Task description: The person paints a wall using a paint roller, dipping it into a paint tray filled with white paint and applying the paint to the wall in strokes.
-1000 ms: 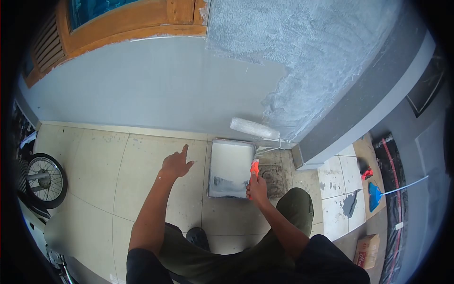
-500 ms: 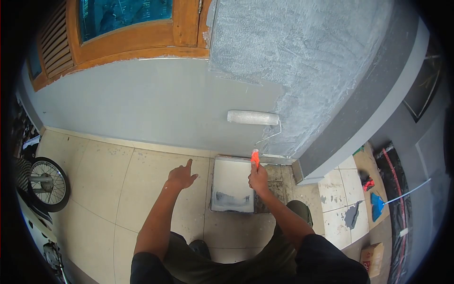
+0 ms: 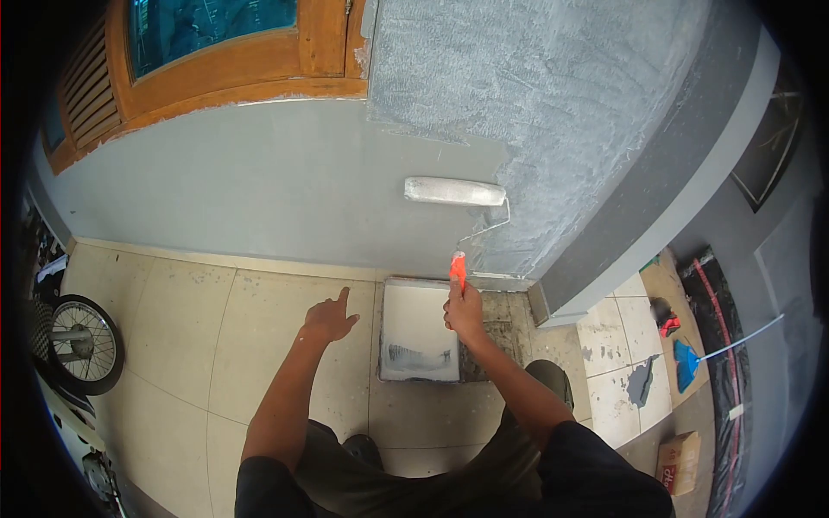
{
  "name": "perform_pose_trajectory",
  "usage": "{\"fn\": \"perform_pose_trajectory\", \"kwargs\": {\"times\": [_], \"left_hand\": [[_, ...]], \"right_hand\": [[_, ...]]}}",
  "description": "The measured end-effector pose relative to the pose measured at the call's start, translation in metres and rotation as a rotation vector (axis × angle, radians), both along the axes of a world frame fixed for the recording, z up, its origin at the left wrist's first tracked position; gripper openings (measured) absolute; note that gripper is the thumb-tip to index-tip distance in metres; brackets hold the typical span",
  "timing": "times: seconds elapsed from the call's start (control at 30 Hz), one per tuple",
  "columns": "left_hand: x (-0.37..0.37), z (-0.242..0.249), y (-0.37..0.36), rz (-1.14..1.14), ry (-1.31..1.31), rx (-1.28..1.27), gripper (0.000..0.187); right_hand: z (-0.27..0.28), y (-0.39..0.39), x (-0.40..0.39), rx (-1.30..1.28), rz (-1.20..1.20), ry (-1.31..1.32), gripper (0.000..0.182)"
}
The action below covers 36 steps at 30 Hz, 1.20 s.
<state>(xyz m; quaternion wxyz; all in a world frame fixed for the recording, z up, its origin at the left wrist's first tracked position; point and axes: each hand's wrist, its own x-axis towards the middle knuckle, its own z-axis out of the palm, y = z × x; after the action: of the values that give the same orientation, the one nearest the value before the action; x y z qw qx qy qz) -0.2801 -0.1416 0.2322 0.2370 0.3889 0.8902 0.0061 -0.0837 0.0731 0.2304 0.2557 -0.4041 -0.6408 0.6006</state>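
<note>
My right hand [image 3: 465,311] is wrapped round the orange handle [image 3: 458,266] of a paint roller. The roller's pale, paint-coated sleeve [image 3: 455,191] lies level at the lower wall, near the edge between smooth grey paint [image 3: 285,181] and rough bluish-grey coating [image 3: 535,86]. My left hand [image 3: 329,319] holds nothing; its index finger and thumb stretch out over the floor tiles, left of the tray. A paint tray [image 3: 420,324] with whitish paint stands on the floor between my hands, against the wall's foot.
A wooden window frame [image 3: 233,78] is at the upper left. A motorcycle wheel [image 3: 84,344] stands at the left edge. At the right are a grey pillar [image 3: 639,164], a blue dustpan-like tool [image 3: 687,366], a cardboard box [image 3: 678,464] and black plastic sheeting [image 3: 721,328].
My right hand and the roller have moved slightly up and left along the wall. My left hand has kept its pose. The whole view has shifted a little.
</note>
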Motion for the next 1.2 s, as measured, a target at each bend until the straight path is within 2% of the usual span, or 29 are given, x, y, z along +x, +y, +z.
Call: {"fn": "perform_pose_trajectory", "kwargs": {"times": [0.27, 0.7, 0.8, 0.93, 1.03, 1.2], "left_hand": [[0.004, 0.006, 0.001, 0.007, -0.024, -0.016, 0.079], [0.008, 0.003, -0.002, -0.006, 0.013, -0.01, 0.081], [0.007, 0.004, -0.005, -0.004, 0.018, -0.008, 0.08], [0.006, 0.002, -0.005, 0.007, 0.015, -0.005, 0.08], [0.007, 0.005, -0.006, 0.007, 0.007, -0.025, 0.079], [0.005, 0.005, -0.008, 0.014, -0.002, -0.028, 0.079]], "right_hand": [[0.046, 0.001, -0.011, -0.002, 0.002, 0.041, 0.043], [0.188, 0.025, -0.04, 0.123, 0.042, 0.26, 0.043], [0.201, 0.04, -0.046, 0.152, 0.052, 0.291, 0.041], [0.185, 0.047, -0.043, 0.133, 0.067, 0.287, 0.041], [0.152, 0.04, -0.037, 0.135, 0.042, 0.214, 0.041], [0.038, 0.033, -0.036, 0.258, 0.002, 0.223, 0.039]]}}
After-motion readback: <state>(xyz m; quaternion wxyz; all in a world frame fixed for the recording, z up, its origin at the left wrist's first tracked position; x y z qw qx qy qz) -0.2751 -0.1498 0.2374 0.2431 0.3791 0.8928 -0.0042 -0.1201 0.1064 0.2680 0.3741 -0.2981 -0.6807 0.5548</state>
